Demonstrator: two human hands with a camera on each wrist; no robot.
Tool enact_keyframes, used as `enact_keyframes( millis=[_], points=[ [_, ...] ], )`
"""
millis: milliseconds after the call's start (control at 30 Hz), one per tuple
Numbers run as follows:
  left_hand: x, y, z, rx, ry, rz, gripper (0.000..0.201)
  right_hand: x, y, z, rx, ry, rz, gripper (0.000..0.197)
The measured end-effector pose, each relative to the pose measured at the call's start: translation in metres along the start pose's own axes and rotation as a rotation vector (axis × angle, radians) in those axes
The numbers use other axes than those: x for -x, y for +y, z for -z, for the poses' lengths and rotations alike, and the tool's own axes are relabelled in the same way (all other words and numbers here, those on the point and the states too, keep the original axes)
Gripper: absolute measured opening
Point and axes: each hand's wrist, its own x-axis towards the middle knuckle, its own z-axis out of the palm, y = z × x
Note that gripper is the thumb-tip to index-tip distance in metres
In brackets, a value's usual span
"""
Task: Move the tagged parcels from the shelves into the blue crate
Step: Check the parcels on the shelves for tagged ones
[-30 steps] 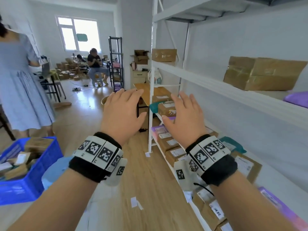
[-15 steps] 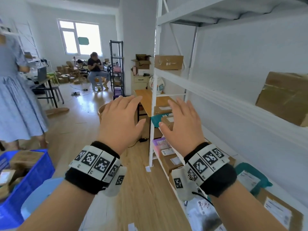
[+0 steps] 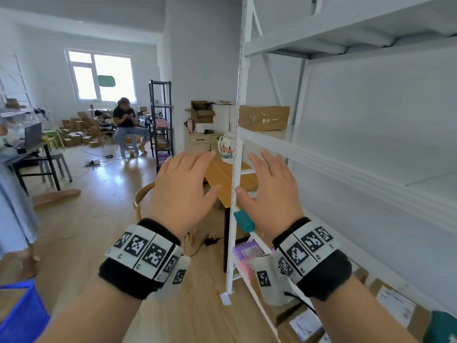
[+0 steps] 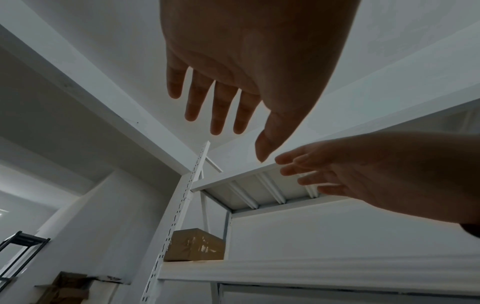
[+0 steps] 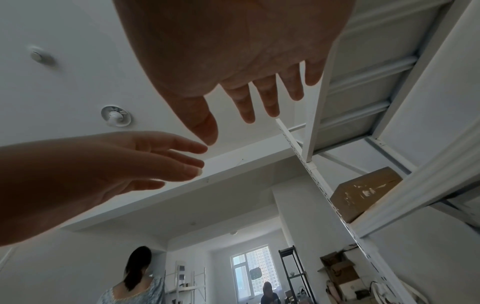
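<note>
the brown taped cardboard parcel (image 3: 264, 118) sits at the far end of the white metal middle shelf (image 3: 346, 167), just behind the perforated white upright post (image 3: 236, 169), its long side running along the shelf edge. it lies ahead of and above both hands, to the right of the post, so the right hand (image 3: 270, 191) looks the nearer one. the left hand (image 3: 184, 188) hovers beside it on the aisle side of the post. both are raised palm-down with fingers straight and spread, holding nothing. more labelled parcels — brown, purple and teal ones (image 3: 393, 305) — lie on the lower shelf under the right wrist. the blue plastic crate (image 3: 22, 315) stands on the floor at lower left, well apart from the parcel; its contents are out of view.
</note>
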Motion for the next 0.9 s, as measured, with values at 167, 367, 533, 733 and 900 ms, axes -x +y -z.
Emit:
enact_keyframes(
  millis=[167,367,533,733,900],
  points=[
    [-0.041,-0.05,-0.04,0.032,-0.034,-0.006,0.064,-0.049,-0.006,-0.047,0.005,-0.019,-0.055,0.071],
    [-0.064,-0.084,-0.093,0.061,-0.102,0.007,0.068,-0.1,0.004,-0.093,0.028,-0.071,-0.086,0.07],
    [-0.107,-0.104,-0.132,0.083,-0.116,0.02,0.066,-0.155,0.017,-0.117,0.033,-0.053,-0.058,0.071],
    [-0.188,-0.119,-0.17,0.09,-0.019,-0.036,0.064,-0.241,0.044,-0.127,0.028,0.06,-0.033,0.07],
    [-0.238,-0.131,-0.205,0.125,0.038,-0.061,0.062,-0.296,0.067,-0.139,0.059,0.117,-0.024,0.069]
  ],
)
